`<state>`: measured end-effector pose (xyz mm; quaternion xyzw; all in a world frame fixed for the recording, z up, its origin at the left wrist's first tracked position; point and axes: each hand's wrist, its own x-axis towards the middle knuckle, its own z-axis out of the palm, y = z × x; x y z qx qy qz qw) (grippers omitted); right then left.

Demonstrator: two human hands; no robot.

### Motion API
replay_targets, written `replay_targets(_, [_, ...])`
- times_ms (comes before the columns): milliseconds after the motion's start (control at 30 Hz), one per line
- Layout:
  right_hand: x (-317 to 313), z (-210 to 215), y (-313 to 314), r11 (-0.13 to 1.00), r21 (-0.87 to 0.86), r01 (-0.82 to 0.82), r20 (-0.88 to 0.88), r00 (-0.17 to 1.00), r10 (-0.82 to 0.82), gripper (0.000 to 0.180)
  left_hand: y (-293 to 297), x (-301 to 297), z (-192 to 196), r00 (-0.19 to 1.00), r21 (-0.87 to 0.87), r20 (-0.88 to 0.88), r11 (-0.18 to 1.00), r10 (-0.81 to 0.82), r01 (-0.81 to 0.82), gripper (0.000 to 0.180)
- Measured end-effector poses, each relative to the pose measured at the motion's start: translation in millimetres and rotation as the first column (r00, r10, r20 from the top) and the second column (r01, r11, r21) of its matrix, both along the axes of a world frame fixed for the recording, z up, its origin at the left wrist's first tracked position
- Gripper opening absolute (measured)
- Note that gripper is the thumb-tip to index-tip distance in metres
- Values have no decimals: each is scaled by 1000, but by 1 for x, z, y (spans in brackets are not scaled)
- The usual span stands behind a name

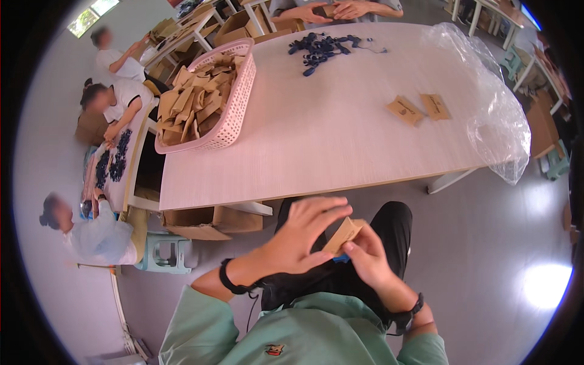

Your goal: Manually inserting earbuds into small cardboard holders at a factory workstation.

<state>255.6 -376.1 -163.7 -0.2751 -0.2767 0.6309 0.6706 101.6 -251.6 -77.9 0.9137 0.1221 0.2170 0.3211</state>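
Note:
Above my lap, just off the near table edge, my right hand (370,258) grips a small brown kraft-paper pillow box (344,235) between thumb and fingers. My left hand (298,238) is on the box's left side, fingers stretched out and apart, not closed on it. Whether its thumb touches the box I cannot tell. Two similar flat brown boxes, a left one (404,111) and a right one (435,106), lie on the right half of the table. A pink perforated basket (241,100) at the left holds a heap of such kraft boxes (198,100).
On the pale table (316,134) a pile of dark blue coiled items (319,52) lies at the far side. A clear plastic bag (496,109) hangs over the right edge. Another person's hands (337,11) work across the table. Below stand a cardboard box (210,222) and a green stool (164,252).

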Motion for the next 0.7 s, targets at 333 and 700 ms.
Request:
replay_targets(333, [214,112,78,896,222,385,934,178,-309,24,185,-108,99,656,374,-16,613,755,-696,28])
replay_targets(700, [263,87,166,915,2,402,996,-83,34,46,253,-91,56,594,795,-189,477,782,-375,39])
